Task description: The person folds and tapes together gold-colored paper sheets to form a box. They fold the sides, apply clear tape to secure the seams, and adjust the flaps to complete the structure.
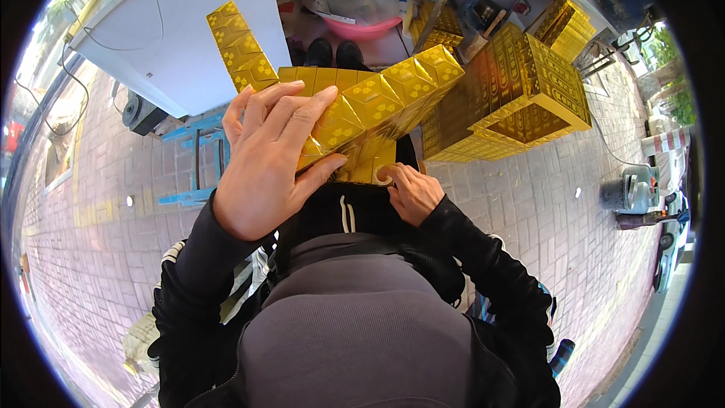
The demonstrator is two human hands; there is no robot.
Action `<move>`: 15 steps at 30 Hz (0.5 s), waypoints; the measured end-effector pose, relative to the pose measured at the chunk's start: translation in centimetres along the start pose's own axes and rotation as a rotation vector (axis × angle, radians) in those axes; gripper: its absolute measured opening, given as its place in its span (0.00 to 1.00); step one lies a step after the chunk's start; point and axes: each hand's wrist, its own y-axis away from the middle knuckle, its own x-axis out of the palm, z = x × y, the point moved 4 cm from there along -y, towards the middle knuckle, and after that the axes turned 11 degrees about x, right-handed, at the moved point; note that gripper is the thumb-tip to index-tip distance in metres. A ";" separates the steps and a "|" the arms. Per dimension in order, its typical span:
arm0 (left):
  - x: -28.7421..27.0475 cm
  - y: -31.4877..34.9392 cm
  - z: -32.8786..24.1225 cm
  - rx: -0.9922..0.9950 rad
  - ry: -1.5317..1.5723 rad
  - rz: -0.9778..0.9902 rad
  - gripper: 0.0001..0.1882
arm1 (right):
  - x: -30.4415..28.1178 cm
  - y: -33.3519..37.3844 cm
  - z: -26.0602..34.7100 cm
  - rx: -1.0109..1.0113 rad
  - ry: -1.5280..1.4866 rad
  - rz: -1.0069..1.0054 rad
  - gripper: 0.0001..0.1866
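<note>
Gold cardboard [355,102], a flat sheet creased into panels, is held up at chest height over the person's lap. To the left stands a white table [181,30] on the brick paving [98,257]. The left hand [268,159] lies spread across the sheet's near side, fingers wide on top and thumb tucked beneath. The right hand [411,193] pinches the sheet's lower edge, fingers curled. Further right, a stack of folded gold boxes [529,91] sits on the paving.
</note>
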 end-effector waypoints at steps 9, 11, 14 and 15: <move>-0.1 0.3 0.4 -0.015 -0.004 0.015 0.35 | 0.8 0.6 -1.7 0.138 -0.154 -0.029 0.18; -0.4 0.4 0.8 -0.016 0.002 0.023 0.35 | -0.1 1.5 -2.8 0.248 -0.206 -0.053 0.20; -1.8 0.9 1.2 -0.023 0.051 0.038 0.37 | -1.9 2.2 -5.3 0.332 -0.280 -0.243 0.22; -2.5 1.2 1.0 0.002 0.051 0.058 0.38 | -2.3 2.0 -6.5 0.360 -0.310 -0.319 0.23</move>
